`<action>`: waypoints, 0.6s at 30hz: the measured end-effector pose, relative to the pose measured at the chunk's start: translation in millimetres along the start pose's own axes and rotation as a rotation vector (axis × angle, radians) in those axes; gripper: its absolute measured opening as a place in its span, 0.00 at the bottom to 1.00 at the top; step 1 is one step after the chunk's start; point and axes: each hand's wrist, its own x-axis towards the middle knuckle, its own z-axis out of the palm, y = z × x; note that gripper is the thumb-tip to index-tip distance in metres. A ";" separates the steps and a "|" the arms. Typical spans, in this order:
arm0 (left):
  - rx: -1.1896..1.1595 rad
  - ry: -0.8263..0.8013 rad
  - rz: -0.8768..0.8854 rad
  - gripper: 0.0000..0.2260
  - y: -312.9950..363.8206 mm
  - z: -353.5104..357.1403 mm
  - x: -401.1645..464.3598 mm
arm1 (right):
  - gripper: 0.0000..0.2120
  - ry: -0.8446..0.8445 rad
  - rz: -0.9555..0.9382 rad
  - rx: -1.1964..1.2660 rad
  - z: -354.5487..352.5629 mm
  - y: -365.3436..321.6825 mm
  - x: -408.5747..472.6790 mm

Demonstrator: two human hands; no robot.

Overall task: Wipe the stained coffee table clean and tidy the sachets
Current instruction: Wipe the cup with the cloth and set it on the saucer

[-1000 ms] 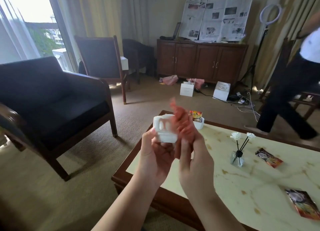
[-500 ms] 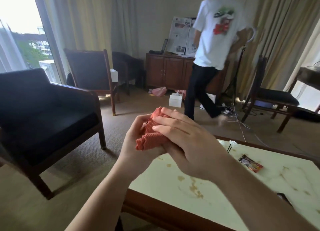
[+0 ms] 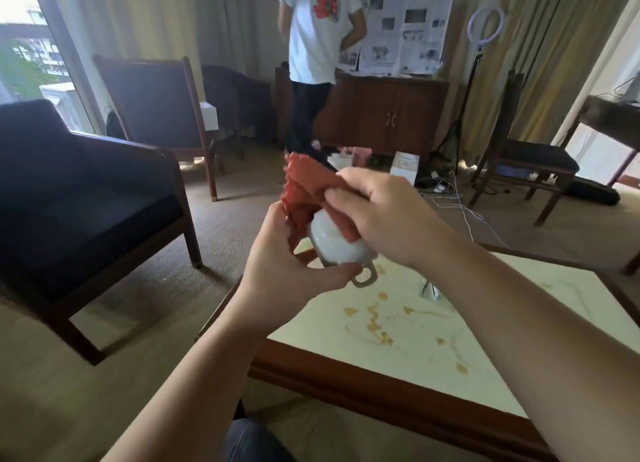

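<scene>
Left hand (image 3: pixel 294 267) grips the cup (image 3: pixel 334 245) — right hand (image 3: pixel 377 215) pinches the cloth (image 3: pixel 304 184) against it.

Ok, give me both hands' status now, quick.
Left hand: grips the white cup, held tipped above the table.
Right hand: pinches the red cloth against the cup.

The counter (image 3: pixel 433 344) top lies open from its near corner toward 3 o'clock, bare but for brown stains (image 3: pixel 375 326). At 12 o'clock both hands (image 3: pixel 346 240) with a white cup (image 3: pixel 334 245) and red cloth (image 3: pixel 306 181) hang above the far corner. A small glass vase (image 3: pixel 429 288) stands at 1 o'clock, partly hidden by the right forearm. A dark armchair (image 3: pixel 86 198) stands at 9 o'clock, carpet between.
</scene>
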 end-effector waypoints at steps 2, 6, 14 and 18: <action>0.006 0.025 0.004 0.41 -1.4 3.6 -6.3 | 0.10 0.031 0.123 0.148 0.5 0.2 3.3; -0.080 0.077 -0.036 0.41 -3.8 2.1 -14.3 | 0.11 0.101 0.257 0.243 0.1 2.9 -5.0; -0.560 -0.021 -0.218 0.34 -16.9 1.0 -15.2 | 0.11 -0.091 0.101 0.326 1.4 6.8 -44.1; -0.578 -0.121 -0.246 0.29 -22.5 10.9 -18.4 | 0.15 -0.197 0.122 0.237 -7.4 14.7 -39.5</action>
